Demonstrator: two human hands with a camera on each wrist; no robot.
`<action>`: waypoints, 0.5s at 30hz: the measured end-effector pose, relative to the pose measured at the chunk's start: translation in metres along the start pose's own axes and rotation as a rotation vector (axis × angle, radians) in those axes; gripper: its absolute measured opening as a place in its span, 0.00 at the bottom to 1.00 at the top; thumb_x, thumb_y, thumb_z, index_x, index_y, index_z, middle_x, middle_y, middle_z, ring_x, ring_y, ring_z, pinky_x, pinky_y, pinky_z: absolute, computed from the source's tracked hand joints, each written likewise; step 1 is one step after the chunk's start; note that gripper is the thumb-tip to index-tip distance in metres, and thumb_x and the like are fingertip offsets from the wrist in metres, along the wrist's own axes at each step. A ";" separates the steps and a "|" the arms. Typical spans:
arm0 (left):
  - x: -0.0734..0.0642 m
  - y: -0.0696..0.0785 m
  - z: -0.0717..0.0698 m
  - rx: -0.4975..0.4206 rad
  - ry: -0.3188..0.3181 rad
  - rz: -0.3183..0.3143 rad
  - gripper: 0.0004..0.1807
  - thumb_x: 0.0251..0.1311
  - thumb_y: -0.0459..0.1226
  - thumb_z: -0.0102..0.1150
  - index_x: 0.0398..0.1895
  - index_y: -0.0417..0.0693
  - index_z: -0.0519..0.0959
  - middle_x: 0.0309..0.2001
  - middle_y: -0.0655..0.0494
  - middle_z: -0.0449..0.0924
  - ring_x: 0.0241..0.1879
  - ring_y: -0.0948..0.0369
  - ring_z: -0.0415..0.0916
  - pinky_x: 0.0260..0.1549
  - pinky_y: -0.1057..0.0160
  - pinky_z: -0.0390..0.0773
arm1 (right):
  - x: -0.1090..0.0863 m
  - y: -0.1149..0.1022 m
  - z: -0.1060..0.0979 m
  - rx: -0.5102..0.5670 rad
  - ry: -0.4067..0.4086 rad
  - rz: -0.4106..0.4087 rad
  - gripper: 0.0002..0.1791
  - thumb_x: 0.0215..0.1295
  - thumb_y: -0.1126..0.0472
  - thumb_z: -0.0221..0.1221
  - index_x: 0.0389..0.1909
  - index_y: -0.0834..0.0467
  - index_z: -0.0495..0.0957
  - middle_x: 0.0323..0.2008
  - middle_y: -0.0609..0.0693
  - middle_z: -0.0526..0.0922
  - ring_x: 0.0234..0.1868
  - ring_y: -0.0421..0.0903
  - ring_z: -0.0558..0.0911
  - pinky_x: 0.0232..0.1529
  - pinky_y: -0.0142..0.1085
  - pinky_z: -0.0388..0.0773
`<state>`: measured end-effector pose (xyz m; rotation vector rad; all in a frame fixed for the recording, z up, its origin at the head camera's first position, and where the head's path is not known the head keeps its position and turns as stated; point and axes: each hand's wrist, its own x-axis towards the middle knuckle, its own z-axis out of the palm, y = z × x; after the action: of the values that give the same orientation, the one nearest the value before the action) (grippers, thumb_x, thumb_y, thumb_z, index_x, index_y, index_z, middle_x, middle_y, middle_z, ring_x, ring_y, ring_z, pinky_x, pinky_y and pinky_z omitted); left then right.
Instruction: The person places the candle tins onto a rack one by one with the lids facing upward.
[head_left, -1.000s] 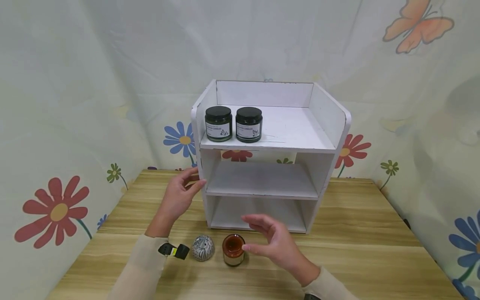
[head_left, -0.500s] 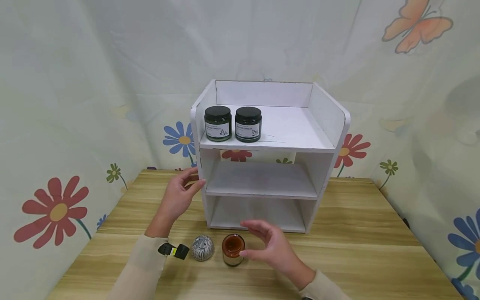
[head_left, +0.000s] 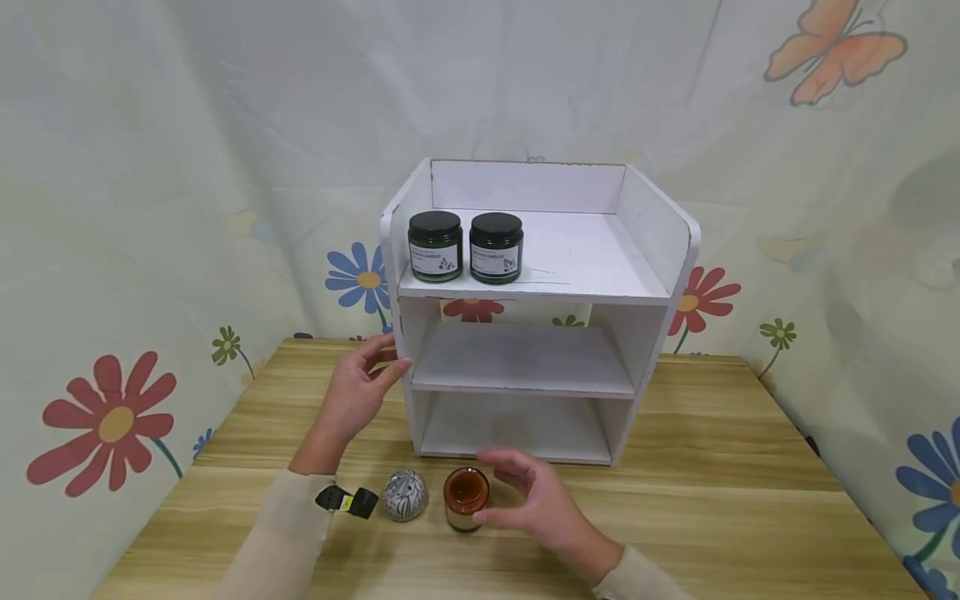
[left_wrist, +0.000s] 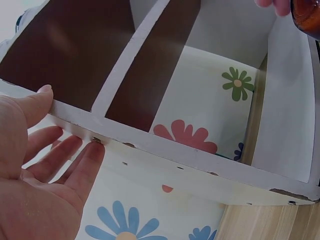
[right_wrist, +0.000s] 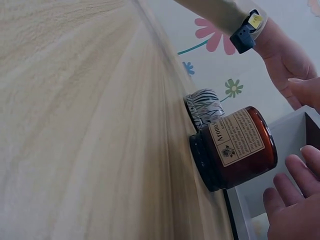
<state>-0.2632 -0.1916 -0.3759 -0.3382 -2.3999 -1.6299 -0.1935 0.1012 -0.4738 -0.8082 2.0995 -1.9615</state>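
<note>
My left hand [head_left: 358, 387] touches the left side of a white three-level shelf [head_left: 525, 393]. In the left wrist view its thumb lies at the panel's front edge [left_wrist: 165, 154], with relaxed fingers [left_wrist: 92, 155] against the outer side. My right hand [head_left: 543, 504] reaches in beside an amber glass candle jar [head_left: 466, 498], thumb close to its side and fingers spread behind it. The right wrist view shows the jar [right_wrist: 242, 145] upside down on its black lid [right_wrist: 206, 162], the label reading "Aroma". Left of it sits a small round black-and-white patterned object [head_left: 405, 496].
Two dark green candle jars with black lids, one at the left [head_left: 436, 247] and one beside it [head_left: 496, 248], stand on the shelf's top level. The shelf rests on a wood-grain table [head_left: 720, 492]. A flowered cloth [head_left: 187, 208] hangs behind and along the sides.
My right hand has moved down and slightly left, its thumb closer along the amber jar's side. My left hand has stayed at the shelf's side.
</note>
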 end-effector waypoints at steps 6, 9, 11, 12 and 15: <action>0.000 -0.001 0.000 0.002 0.000 0.007 0.29 0.70 0.47 0.62 0.72 0.53 0.72 0.68 0.51 0.74 0.67 0.49 0.75 0.67 0.48 0.75 | -0.001 0.006 0.004 0.023 -0.011 -0.020 0.39 0.51 0.65 0.77 0.64 0.68 0.73 0.67 0.67 0.75 0.69 0.64 0.74 0.74 0.49 0.69; 0.000 -0.001 0.000 0.003 0.002 0.007 0.29 0.70 0.47 0.62 0.72 0.53 0.72 0.68 0.51 0.74 0.67 0.49 0.75 0.67 0.48 0.76 | -0.001 0.009 0.006 0.034 -0.012 -0.016 0.40 0.51 0.65 0.77 0.65 0.69 0.72 0.67 0.68 0.75 0.69 0.64 0.75 0.75 0.49 0.68; 0.000 -0.001 0.000 0.004 0.002 0.005 0.29 0.70 0.47 0.62 0.72 0.53 0.72 0.68 0.51 0.74 0.67 0.49 0.75 0.67 0.48 0.76 | -0.001 0.011 0.007 0.046 -0.013 -0.017 0.40 0.51 0.66 0.77 0.66 0.70 0.72 0.67 0.68 0.74 0.69 0.64 0.75 0.75 0.49 0.68; 0.000 -0.001 0.000 0.004 0.002 0.004 0.29 0.70 0.47 0.62 0.72 0.54 0.72 0.68 0.51 0.74 0.66 0.49 0.75 0.67 0.48 0.76 | -0.001 0.011 0.007 0.056 -0.015 -0.016 0.41 0.51 0.67 0.77 0.66 0.70 0.71 0.67 0.69 0.74 0.69 0.64 0.74 0.74 0.48 0.69; 0.001 -0.001 0.000 0.004 0.002 0.004 0.29 0.70 0.47 0.62 0.72 0.53 0.72 0.68 0.51 0.74 0.66 0.49 0.75 0.67 0.48 0.76 | 0.000 0.013 0.008 0.078 -0.018 -0.006 0.41 0.51 0.68 0.77 0.66 0.70 0.71 0.67 0.69 0.73 0.69 0.64 0.74 0.73 0.42 0.71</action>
<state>-0.2642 -0.1919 -0.3770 -0.3403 -2.3993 -1.6231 -0.1930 0.0941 -0.4872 -0.8151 1.9990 -2.0181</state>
